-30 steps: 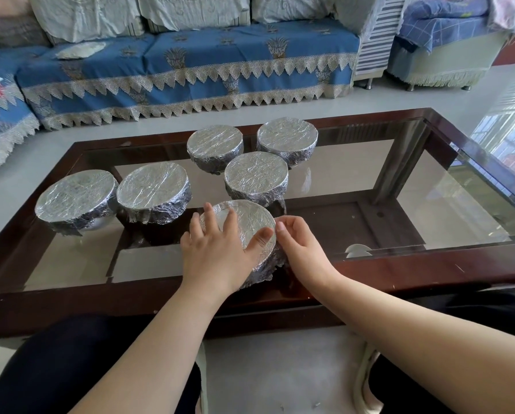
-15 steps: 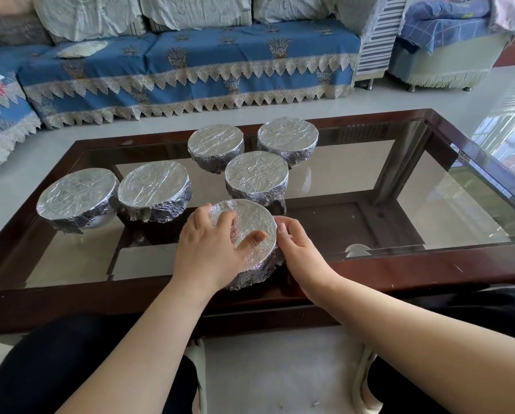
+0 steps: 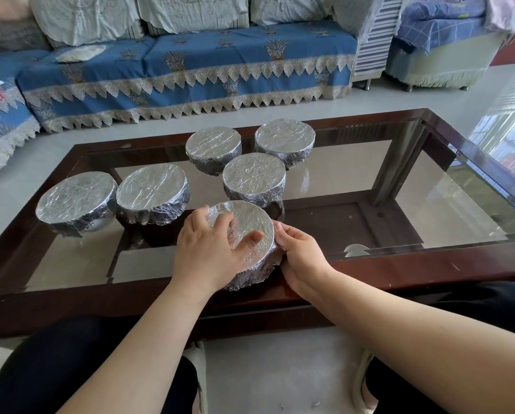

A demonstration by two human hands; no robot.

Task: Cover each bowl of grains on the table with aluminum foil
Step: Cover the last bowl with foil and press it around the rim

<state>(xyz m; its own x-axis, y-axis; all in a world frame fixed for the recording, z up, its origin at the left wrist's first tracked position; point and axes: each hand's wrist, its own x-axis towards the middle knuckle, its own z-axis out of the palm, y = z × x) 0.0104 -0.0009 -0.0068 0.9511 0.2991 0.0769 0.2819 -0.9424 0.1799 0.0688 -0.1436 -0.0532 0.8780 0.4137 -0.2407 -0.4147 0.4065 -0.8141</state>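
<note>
Several foil-covered bowls stand on the glass table [image 3: 354,186]. The nearest bowl [image 3: 248,222] sits at the front edge, its top and sides wrapped in crinkled aluminum foil. My left hand [image 3: 210,252] lies over the bowl's left rim, fingers curled down its side and thumb pressing on the foil top. My right hand [image 3: 301,255] cups the bowl's right side, its fingers pressing the foil against the wall. Other covered bowls stand behind: one in the middle [image 3: 253,177], two at the back [image 3: 213,146] [image 3: 284,140], two on the left [image 3: 152,191] [image 3: 77,198].
The table has a dark wooden frame [image 3: 429,267] and a lower shelf seen through the glass. A blue sofa [image 3: 190,73] runs along the far side, with a second seat [image 3: 441,46] at the back right. My knees sit below the table's front edge.
My left hand has slid leftward off the foil top toward the bowl's left rim, uncovering more of the top. My right hand stays against the bowl's right side.
</note>
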